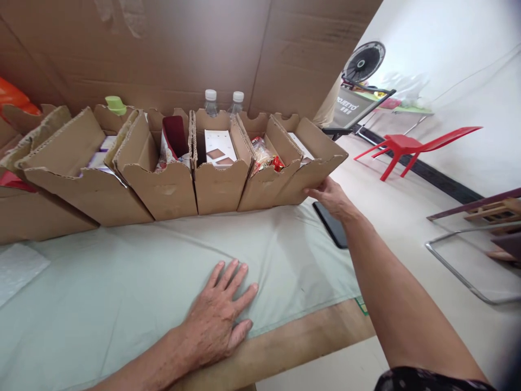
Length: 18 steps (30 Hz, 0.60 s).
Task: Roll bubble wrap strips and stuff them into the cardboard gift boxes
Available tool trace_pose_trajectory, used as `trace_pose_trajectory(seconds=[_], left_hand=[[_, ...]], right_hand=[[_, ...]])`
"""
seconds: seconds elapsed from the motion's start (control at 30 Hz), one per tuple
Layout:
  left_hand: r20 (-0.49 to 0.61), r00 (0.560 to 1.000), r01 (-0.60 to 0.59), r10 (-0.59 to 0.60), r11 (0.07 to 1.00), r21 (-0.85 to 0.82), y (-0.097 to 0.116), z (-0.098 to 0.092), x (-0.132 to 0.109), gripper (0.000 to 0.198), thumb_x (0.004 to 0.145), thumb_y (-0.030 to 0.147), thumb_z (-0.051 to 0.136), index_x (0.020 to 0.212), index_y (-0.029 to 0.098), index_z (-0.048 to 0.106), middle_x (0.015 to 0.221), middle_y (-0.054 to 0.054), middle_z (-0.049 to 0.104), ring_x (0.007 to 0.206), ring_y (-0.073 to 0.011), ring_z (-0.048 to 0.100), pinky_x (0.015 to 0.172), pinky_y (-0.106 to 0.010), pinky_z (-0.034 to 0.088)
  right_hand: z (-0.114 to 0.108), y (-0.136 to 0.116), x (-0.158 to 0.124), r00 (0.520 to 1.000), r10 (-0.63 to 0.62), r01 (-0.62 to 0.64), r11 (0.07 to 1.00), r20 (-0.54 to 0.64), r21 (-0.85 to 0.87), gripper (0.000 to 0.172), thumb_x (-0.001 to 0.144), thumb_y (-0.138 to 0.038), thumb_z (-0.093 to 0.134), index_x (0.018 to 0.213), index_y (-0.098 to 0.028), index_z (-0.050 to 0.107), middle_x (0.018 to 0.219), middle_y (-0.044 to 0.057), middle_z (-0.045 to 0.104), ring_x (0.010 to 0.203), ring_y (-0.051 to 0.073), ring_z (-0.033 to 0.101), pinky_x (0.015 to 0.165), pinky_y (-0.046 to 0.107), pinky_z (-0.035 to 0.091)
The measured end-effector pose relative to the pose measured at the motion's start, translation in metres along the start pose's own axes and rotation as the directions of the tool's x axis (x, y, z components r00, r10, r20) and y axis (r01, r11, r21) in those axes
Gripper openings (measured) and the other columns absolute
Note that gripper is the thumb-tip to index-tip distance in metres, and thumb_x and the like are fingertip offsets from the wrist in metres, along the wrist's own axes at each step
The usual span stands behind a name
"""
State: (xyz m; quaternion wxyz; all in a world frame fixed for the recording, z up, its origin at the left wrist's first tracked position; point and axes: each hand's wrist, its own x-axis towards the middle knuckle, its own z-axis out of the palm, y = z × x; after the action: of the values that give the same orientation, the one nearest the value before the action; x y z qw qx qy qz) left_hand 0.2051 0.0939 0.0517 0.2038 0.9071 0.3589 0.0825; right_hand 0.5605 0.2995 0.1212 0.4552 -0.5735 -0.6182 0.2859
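Observation:
My left hand (217,312) lies flat on the pale green cloth (134,288), its fingers spread and nothing in them. At the far right of a row of open cardboard bins, my right hand (332,198) grips the lower right corner of the end cardboard bin (305,176). Its other fingers are partly hidden by the bin. Inside that bin a white box (299,145) shows. In the neighbouring bin (264,190) are packets in clear and red wrapping (264,155). A white box with brown squares (218,146) stands in the bin (222,187) beside it.
A black phone (331,225) lies by my right wrist at the cloth's right edge. Behind the bins rises a tall cardboard panel (175,60), with two white-capped bottles (210,103) before it. A red chair (402,144) and a fan (363,62) stand beyond, right.

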Motion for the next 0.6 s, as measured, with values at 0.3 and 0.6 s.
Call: trace_pose_trajectory(seconds=[0.3,0.6], left_hand=[[0.012,1.0,0.017,-0.016,0.998,-0.058,-0.001,-0.003,0.001,0.065,0.098,0.049,0.063,0.157,0.025,0.051,0.174,-0.018,0.029,0.163,-0.0413,0.02,0.13,-0.068,0.017],[-0.2,0.957,0.133,-0.212,0.928,-0.348,-0.006,-0.024,-0.017,0.062,0.096,0.035,0.063,0.155,0.024,0.053,0.17,-0.017,0.038,0.158,-0.0411,0.034,0.12,-0.067,0.04]], right_hand=[[0.051,-0.095,-0.054,0.951,-0.291,0.226,0.884,-0.103,-0.41,0.056,0.089,-0.033,0.069,0.144,-0.028,0.06,0.095,0.003,0.076,0.079,0.023,0.069,0.083,0.041,0.056],[0.05,-0.118,-0.109,0.931,-0.349,0.344,0.749,0.103,-0.567,0.023,0.095,-0.03,0.055,0.096,-0.028,0.078,0.095,0.004,0.081,0.087,0.028,0.074,0.08,0.043,0.054]])
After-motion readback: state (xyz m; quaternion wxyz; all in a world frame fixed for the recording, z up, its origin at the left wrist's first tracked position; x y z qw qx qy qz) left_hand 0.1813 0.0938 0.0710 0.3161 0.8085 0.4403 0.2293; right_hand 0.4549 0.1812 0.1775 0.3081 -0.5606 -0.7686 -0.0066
